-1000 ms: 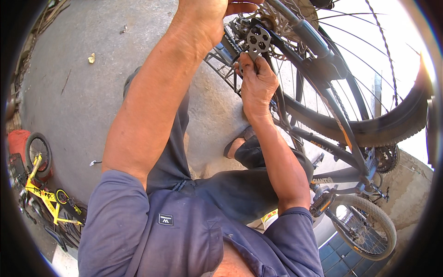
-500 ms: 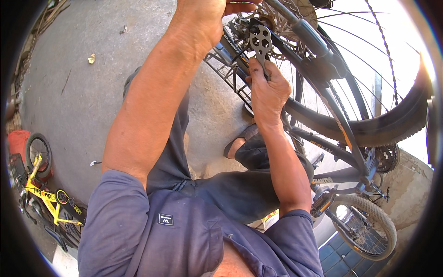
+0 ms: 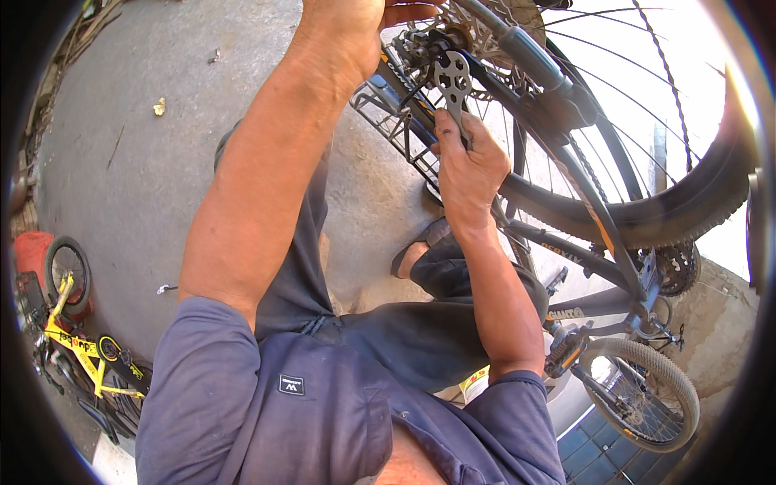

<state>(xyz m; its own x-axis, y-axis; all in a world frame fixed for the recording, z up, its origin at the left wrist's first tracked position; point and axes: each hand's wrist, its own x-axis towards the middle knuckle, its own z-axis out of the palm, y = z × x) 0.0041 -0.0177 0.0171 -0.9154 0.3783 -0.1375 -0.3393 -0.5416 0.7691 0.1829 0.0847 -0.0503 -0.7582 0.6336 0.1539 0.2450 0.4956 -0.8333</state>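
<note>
My right hand (image 3: 471,171) grips a flat silver multi-hole wrench (image 3: 453,78), its head at the axle end of a dark bicycle frame (image 3: 525,113), beside the wheel hub and disc rotor (image 3: 487,36). My left hand (image 3: 352,31) is at the top edge, left of the hub; its curled fingers are partly cut off and what they hold is hidden. The bicycle's large tire (image 3: 647,222) curves across the right side.
A yellow bicycle (image 3: 81,347) lies at far left beside a red object (image 3: 31,250). A rear rack (image 3: 392,129) is below the hub. Another wheel (image 3: 647,388) is at lower right. My legs and a shoed foot (image 3: 420,250) are on concrete (image 3: 129,202).
My right hand has shifted up and right with the wrench, whose head now sits more upright by the hub. My left hand has moved slightly left.
</note>
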